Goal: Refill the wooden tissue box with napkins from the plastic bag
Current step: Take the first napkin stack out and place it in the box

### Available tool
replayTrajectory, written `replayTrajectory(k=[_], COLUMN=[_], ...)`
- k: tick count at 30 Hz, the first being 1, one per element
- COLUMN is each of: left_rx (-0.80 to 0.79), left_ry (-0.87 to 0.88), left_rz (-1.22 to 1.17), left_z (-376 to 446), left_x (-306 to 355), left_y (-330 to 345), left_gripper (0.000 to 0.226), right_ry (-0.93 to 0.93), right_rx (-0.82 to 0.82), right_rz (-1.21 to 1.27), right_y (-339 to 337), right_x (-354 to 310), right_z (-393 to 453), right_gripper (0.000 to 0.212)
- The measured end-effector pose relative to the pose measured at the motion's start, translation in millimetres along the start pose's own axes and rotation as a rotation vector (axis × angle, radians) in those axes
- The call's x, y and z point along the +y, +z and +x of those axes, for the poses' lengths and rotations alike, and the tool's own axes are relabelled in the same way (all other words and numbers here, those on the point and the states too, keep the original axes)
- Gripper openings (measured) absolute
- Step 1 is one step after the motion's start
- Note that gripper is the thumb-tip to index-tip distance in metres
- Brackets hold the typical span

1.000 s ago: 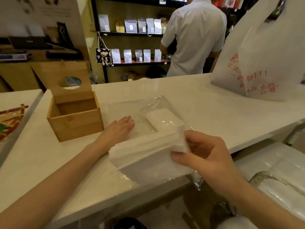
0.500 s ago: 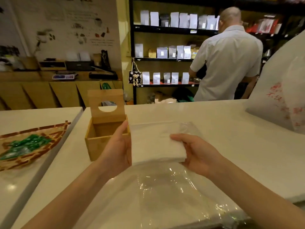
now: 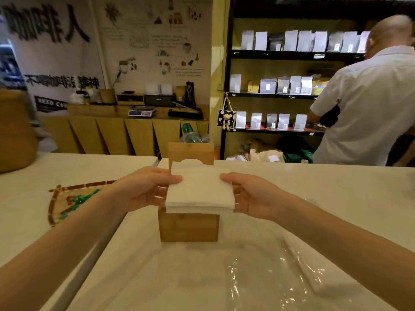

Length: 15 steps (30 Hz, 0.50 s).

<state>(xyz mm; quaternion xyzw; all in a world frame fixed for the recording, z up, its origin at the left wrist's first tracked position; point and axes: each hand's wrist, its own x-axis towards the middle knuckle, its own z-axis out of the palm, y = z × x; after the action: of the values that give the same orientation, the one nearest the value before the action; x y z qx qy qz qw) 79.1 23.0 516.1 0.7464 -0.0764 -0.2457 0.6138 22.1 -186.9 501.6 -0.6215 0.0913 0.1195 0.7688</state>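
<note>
A white stack of napkins (image 3: 199,191) hangs level just above the open top of the wooden tissue box (image 3: 188,227). My left hand (image 3: 146,189) grips the stack's left edge and my right hand (image 3: 249,196) grips its right edge. The box stands on the white counter (image 3: 325,189), its lid (image 3: 190,152) with a round hole tipped up behind the stack. The box's inside is hidden by the napkins. The clear plastic bag (image 3: 269,279) lies flat on the counter in front of the box, with a few napkins (image 3: 303,263) still in it at the right.
A bamboo tray (image 3: 67,203) with green packets lies on the neighbouring counter at the left. A person in a white shirt (image 3: 368,108) stands with their back to me behind the counter at the right, facing shelves of pouches (image 3: 280,86).
Both hands have carried the napkin stack from beside the box to directly over its open top. The view has turned left, so the large white bag is out of frame.
</note>
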Motion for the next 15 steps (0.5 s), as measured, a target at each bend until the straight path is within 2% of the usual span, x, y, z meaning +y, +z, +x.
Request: replayTrajectory(k=[3, 5, 11, 13, 15], left_rx=[-0.001, 0.011, 0.083, 0.115, 0.151], left_ry=[-0.058, -0.106, -0.150, -0.129, -0.101], left_rz=[0.024, 0.042, 0.091, 0.106, 0.108], left_z=[11.0, 15.6, 25.9, 28.7, 30.5], left_x=[-2.4, -5.5, -6.3, -4.2, -2.7], left_y=[-14.6, -19.5, -21.3, -21.9, -21.0], left_gripper=[0.022, 0.030, 0.049, 0.049, 0.039], right_ry=[0.055, 0.069, -0.024, -0.046, -0.056], right_rx=[-0.035, -0.042, 0.025, 0.073, 0.126], right_rz=[-0.143, -0.248, -0.580, -0.678, -0.720], right_y=[2.7, 2.1, 3.3, 3.6, 3.0], right_x=[-1.3, -2.6, -14.7, -18.1, -18.8], right_z=[19.5, 29.6, 47.3, 52.8, 59.0], right_gripper=[0.020, 0.029, 0.026, 0.029, 0.031])
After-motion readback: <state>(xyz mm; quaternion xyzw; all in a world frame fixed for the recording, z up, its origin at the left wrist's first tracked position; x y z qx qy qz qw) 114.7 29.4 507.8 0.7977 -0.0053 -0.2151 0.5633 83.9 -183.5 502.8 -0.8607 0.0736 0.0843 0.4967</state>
